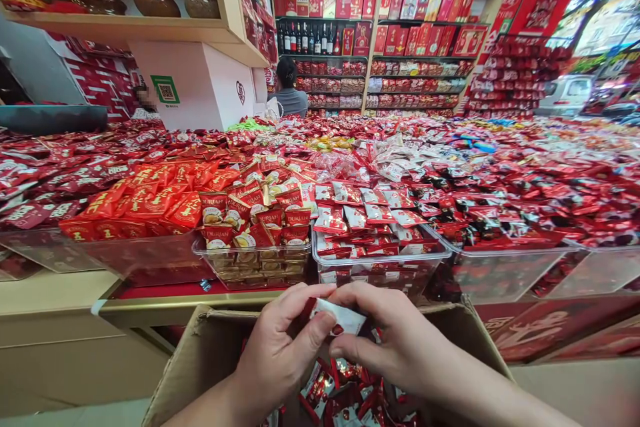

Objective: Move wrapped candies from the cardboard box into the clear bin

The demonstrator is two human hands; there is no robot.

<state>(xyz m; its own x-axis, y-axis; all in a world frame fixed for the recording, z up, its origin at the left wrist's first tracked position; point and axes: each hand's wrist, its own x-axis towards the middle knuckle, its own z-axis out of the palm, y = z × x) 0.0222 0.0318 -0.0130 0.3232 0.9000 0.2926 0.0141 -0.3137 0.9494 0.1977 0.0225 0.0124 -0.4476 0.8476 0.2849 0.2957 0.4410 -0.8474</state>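
Between my two hands is a small white and red candy packet [350,319]. My left hand [280,337] pinches its left end between thumb and fingers. At the packet's right side, my right hand [385,327] grips it with thumb below and fingers above. Both hands are over an open cardboard box [193,347], in which several loose red and white packets [345,390] lie. Just beyond the hands, a clear plastic bin [383,267] is heaped with similar red and white packets [360,210].
Left of that bin stands a bin of durian packets [255,220], then bright red packets [150,197]. More dark red packets [525,200] fill bins at the right. Behind the display are shelves of bottles and boxes [325,0] and a person in grey [290,90].
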